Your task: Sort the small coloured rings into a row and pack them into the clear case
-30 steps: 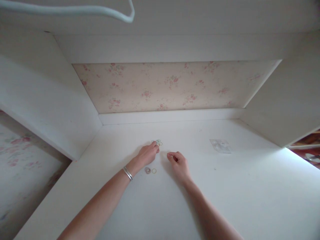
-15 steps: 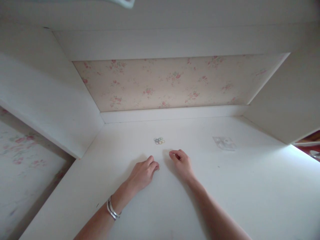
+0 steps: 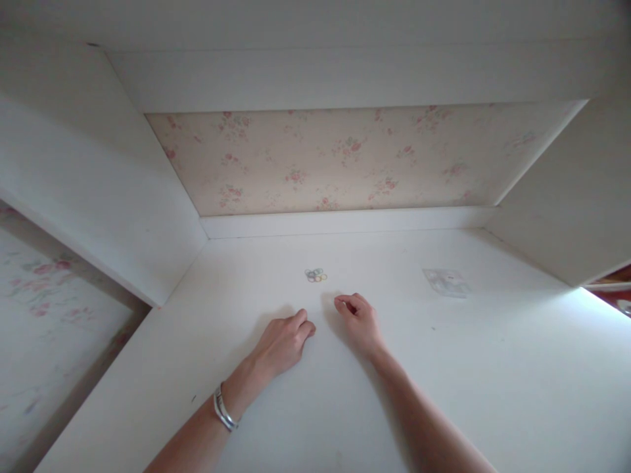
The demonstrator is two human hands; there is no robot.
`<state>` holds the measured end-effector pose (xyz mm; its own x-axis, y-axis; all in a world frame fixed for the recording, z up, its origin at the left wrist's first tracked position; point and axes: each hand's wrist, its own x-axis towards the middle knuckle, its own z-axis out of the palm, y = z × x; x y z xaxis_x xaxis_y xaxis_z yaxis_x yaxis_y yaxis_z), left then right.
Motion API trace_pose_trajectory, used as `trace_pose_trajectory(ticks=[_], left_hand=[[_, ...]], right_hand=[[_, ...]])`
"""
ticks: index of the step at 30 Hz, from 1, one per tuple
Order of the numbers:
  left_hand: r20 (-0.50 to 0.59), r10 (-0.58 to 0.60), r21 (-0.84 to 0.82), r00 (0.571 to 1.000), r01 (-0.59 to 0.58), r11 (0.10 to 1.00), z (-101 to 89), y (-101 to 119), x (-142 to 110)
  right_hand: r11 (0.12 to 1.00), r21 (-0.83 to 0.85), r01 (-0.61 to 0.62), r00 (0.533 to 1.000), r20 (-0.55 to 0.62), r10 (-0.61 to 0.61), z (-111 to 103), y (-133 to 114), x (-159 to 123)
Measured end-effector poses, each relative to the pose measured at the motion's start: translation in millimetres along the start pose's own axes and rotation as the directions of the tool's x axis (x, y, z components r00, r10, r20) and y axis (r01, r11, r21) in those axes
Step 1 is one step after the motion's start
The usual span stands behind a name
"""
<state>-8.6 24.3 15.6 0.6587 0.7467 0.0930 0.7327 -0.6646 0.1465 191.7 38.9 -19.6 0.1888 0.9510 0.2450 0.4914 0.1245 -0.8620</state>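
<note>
Head camera view: a cluster of thin coloured loops point(image 3: 315, 275) lies flat on a white tabletop point(image 3: 444, 387), just beyond a person's two bare hands and touching neither. From the right hand point(image 3: 359, 322), the loops lie ahead and to the left, near the fingertips, which are the closer of the two sets. From the left hand point(image 3: 286, 341), they lie ahead of the curled fingers and slightly to the right. The loops overlap one another and show no clear long axis; yellow and darker tones can be made out, though their number is too fine to count

Both hands are mostly closed. The right has its thumb drawn in toward a bent forefinger, and whether anything is pinched there cannot be told. The left, a silver bracelet point(image 3: 224, 408) at its wrist, rests with fingers bent down toward the tabletop, hiding whatever may be beneath. A clear plastic packet point(image 3: 446, 283) lies well apart, to the right of both hands
</note>
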Motion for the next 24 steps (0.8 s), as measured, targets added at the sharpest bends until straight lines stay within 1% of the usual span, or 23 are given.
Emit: trace_pose_trajectory(ticks=[5,7,10,12,14,16,17,19,22,24], left_hand=[[-0.005,-0.001,0.004,1.000,0.001,1.000,-0.4,1.7,-0.1],[-0.033,-0.018,-0.016,0.999,0.018,1.000,-2.3,1.2,-1.4],[-0.108,-0.097,-0.103,0.989,0.086,0.991,-8.2,-4.3,-5.7],[-0.186,-0.179,-0.192,0.966,0.143,0.971,-12.5,-12.1,-10.3],[-0.265,-0.285,-0.303,0.921,0.201,0.932,-15.1,-22.2,-15.7],[-0.304,-0.386,-0.411,0.871,0.246,0.878,-14.7,-32.9,-21.2],[-0.302,-0.424,-0.456,0.854,0.262,0.851,-13.3,-37.8,-23.5],[-0.263,-0.486,-0.528,0.833,0.297,0.795,-8.6,-45.9,-26.7],[-0.146,-0.564,-0.632,0.813,0.362,0.685,-0.3,-53.5,-27.2],[-0.085,-0.590,-0.691,0.803,0.379,0.616,3.6,-56.4,-25.8]], right_hand=[[1.000,0.009,-0.003,1.000,0.000,0.003,-0.2,-0.6,0.2],[1.000,0.011,-0.006,1.000,-0.001,0.006,-0.2,-0.4,0.4],[1.000,0.010,-0.014,1.000,0.004,0.014,-0.3,-0.3,0.4],[1.000,0.010,-0.017,1.000,0.015,0.017,-0.4,-0.5,-0.1],[1.000,0.001,-0.015,0.999,0.031,0.015,-0.3,-0.5,-1.2],[1.000,-0.026,-0.003,0.999,0.052,0.005,0.5,-0.2,-2.6],[0.999,-0.043,0.006,0.998,0.062,-0.003,1.2,0.2,-3.2],[0.996,-0.087,0.023,0.997,0.080,-0.016,3.1,0.9,-2.9],[0.980,-0.194,0.047,0.994,0.101,-0.028,7.1,0.7,4.6],[0.953,-0.290,0.089,0.990,0.128,-0.053,10.8,-1.1,15.8]])
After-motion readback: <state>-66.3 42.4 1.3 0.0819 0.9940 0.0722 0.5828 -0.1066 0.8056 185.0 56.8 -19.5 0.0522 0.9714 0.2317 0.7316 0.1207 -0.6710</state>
